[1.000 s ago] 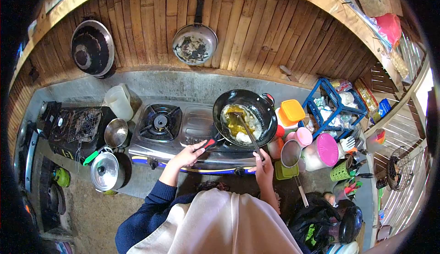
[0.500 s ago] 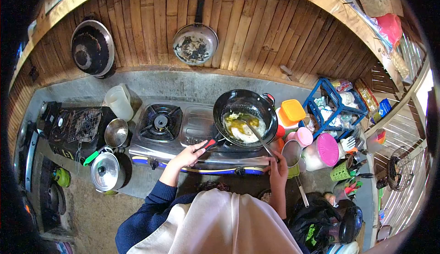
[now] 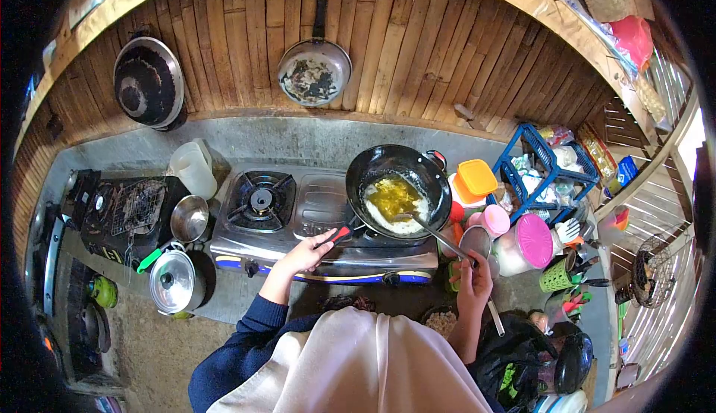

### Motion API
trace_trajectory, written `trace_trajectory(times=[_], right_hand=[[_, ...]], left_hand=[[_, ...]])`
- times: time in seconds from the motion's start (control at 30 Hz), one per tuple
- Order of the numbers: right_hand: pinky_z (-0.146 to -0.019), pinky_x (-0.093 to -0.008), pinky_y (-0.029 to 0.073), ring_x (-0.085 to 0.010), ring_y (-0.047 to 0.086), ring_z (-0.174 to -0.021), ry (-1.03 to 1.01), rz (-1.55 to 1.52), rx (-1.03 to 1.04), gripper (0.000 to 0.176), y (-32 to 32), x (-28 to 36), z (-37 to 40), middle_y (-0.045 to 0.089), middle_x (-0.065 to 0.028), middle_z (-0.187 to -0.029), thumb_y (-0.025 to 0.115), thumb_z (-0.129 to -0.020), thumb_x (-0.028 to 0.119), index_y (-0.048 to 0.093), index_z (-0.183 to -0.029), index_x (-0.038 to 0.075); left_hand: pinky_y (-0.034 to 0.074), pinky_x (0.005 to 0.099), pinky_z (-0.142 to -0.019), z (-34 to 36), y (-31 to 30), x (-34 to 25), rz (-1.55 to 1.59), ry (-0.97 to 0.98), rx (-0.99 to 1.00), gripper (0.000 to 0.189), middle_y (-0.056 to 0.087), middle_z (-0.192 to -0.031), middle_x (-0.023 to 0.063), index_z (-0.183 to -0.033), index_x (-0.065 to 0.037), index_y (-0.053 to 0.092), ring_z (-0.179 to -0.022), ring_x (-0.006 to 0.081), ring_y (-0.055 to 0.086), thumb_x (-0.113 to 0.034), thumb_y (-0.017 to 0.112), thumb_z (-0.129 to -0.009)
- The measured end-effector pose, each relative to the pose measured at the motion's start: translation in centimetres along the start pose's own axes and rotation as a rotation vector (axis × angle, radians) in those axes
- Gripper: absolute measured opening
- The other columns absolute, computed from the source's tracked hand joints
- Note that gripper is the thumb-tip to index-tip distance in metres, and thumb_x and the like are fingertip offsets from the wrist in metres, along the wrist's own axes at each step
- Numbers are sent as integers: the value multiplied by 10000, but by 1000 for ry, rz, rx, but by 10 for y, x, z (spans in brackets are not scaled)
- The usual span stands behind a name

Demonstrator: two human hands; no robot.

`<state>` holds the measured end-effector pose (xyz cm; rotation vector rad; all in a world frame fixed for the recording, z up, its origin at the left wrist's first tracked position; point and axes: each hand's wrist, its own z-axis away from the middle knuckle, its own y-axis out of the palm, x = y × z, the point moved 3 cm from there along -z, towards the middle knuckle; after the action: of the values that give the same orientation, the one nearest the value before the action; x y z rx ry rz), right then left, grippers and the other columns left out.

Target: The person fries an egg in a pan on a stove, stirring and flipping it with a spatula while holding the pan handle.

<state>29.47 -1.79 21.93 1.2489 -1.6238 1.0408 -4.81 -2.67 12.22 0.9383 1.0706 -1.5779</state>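
Observation:
A black wok (image 3: 358, 171) stands on the right burner of the steel gas stove (image 3: 321, 255). Its black and red handle (image 3: 342, 233) is in my left hand (image 3: 309, 253), fingers wrapped round it. Inside the wok lies yellow food, which looks like egg (image 3: 394, 197), with a white frothy edge. My right hand (image 3: 475, 282) grips the long metal handle of a spatula (image 3: 440, 237). The spatula's head reaches the lower right of the egg and is partly hidden there. Just beside my right hand is a sieve (image 3: 477, 241).
The bare left burner (image 3: 261, 200) is beside the wok. Left of the stove stand a lidded pot (image 3: 173, 279) and a small saucepan (image 3: 189, 218). Right of it crowd a pink-lidded tub (image 3: 535, 241), an orange-lidded container (image 3: 476, 179) and a blue rack (image 3: 537, 156).
My right hand has moved right and slightly down, drawing the spatula toward the wok's lower right rim. More yellow shows in the wok, and less white. My left hand stays on the handle.

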Motion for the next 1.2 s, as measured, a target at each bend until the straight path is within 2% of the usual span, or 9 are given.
trace_trajectory(times=[0.2, 0.27, 0.47, 0.57, 0.7, 0.8, 0.9, 1.13, 1.2], right_hand=[[-503, -205, 468, -64, 533, -565, 21, -58, 80, 253, 15, -25, -3, 606, -68, -808, 512, -890, 109, 495, -1115, -6], [-519, -207, 471, -78, 546, -581, 58, -156, 109, 234, 23, -34, -5, 595, -58, -787, 510, -877, 63, 505, -1103, 5], [-515, -228, 470, -94, 560, -537, 125, -27, 208, 355, 43, -53, -4, 611, -74, -791, 580, -847, 119, 497, -1173, 6], [-528, -237, 483, -124, 591, -596, 41, 38, 270, 362, 54, -57, -3, 601, -126, -920, 578, -843, 105, 486, -1179, 5], [-538, -242, 483, -129, 595, -620, -88, 129, 286, 364, 59, -79, -5, 584, -149, -967, 571, -844, 96, 478, -1186, 11], [-543, -240, 476, -116, 590, -618, -114, 190, 286, 361, 53, -82, -7, 590, -137, -891, 565, -848, 94, 475, -1189, 18], [-538, -229, 464, -86, 565, -595, 92, 84, 253, 352, 42, -72, -7, 586, -65, -781, 554, -853, 88, 484, -1188, 7], [-492, -190, 437, -59, 510, -549, 56, 55, 116, 260, 21, -29, -6, 547, -19, -747, 533, -854, 37, 541, -1113, 10], [-477, -179, 412, -49, 489, -529, -18, 137, 90, 217, 14, -25, -6, 521, 0, -671, 525, -863, 46, 560, -1072, 0]], left_hand=[[301, 199, -372, -1, 0, 4, 36, -15, 5, 436, 343, -524, -68, -1342, -295, 348, -423, 44, 349, -249, 459, -924], [299, 199, -373, -1, 0, 3, 32, -4, 6, 435, 343, -524, -68, -1342, -295, 349, -422, 44, 344, -251, 460, -923], [293, 198, -377, -1, 1, 2, 58, 15, 23, 436, 342, -526, -70, -1342, -293, 350, -416, 44, 335, -242, 461, -924], [291, 197, -374, -1, 1, 3, 60, -2, 26, 436, 345, -529, -73, -1343, -292, 349, -413, 43, 334, -237, 460, -925], [295, 195, -367, -3, 1, 7, 74, 7, 26, 437, 349, -532, -78, -1344, -298, 344, -409, 39, 335, -235, 456, -926], [299, 193, -365, -4, 0, 8, 91, 0, 34, 436, 351, -532, -79, -1344, -301, 341, -408, 36, 338, -235, 453, -927], [296, 191, -365, -3, 1, 5, 94, -6, 40, 434, 349, -524, -77, -1343, -302, 342, -406, 36, 337, -241, 450, -928], [273, 194, -366, 2, 1, -2, 64, -2, 25, 434, 323, -490, -73, -1344, -298, 343, -396, 44, 323, -249, 451, -927], [271, 195, -366, 1, 1, 0, 72, -4, 27, 433, 324, -490, -73, -1344, -298, 343, -396, 44, 322, -248, 451, -927]])
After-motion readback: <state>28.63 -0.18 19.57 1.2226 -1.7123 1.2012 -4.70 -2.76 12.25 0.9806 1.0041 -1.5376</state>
